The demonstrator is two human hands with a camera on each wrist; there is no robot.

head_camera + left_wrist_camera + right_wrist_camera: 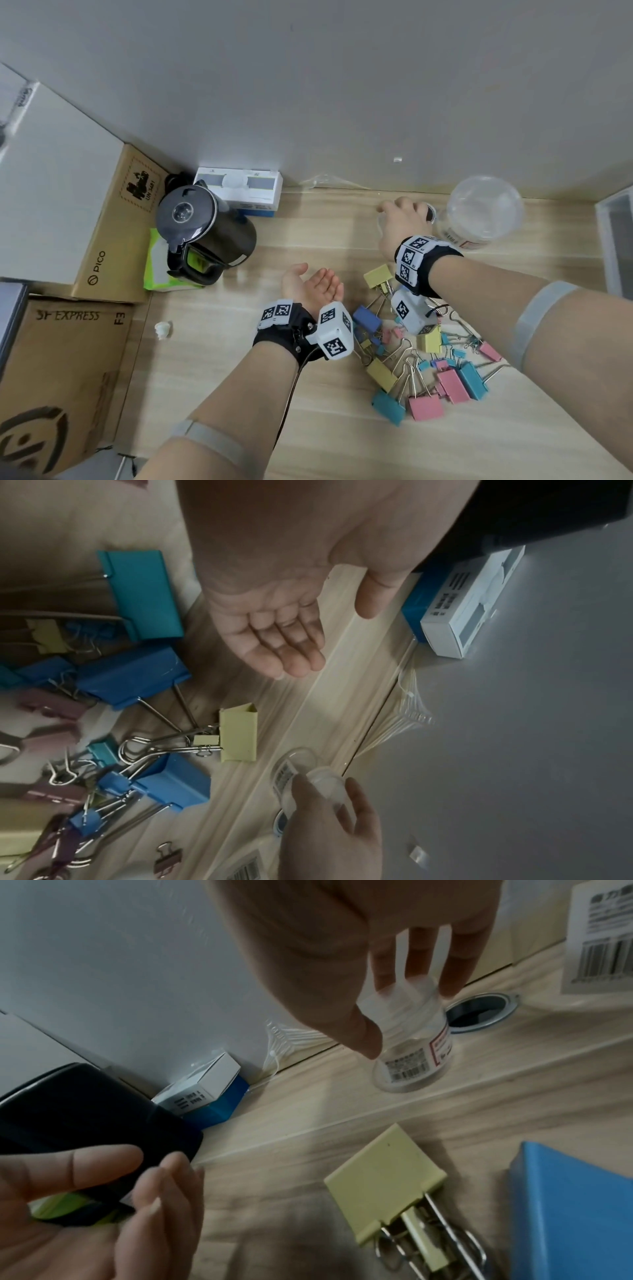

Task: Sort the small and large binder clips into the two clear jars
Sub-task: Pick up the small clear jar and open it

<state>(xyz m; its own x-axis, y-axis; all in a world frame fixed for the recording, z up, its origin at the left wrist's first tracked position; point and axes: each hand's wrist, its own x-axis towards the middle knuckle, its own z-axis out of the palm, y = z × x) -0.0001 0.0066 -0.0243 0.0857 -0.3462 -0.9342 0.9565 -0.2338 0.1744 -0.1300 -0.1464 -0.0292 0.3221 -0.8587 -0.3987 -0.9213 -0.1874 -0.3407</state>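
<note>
My right hand [400, 219] [407, 988] reaches down over the small clear jar [414, 1058] [291, 767] near the wall, and its fingers curl round the jar's white top. The jar stands on the wooden desk, mostly hidden under the hand in the head view. The large clear jar [483, 212] stands just to its right. My left hand [315, 284] [274, 637] hovers palm up, fingers relaxed, holding nothing. A pile of coloured binder clips [421, 359], small and large, lies below my right wrist. A large yellow clip [378, 275] [387, 1175] lies nearest the small jar.
A black kettle [205, 233] stands at the left on a green tissue pack [154, 270], with a white box [239, 188] against the wall behind it. Cardboard boxes [113, 233] line the left edge. A cable hole [479, 1012] sits beside the small jar.
</note>
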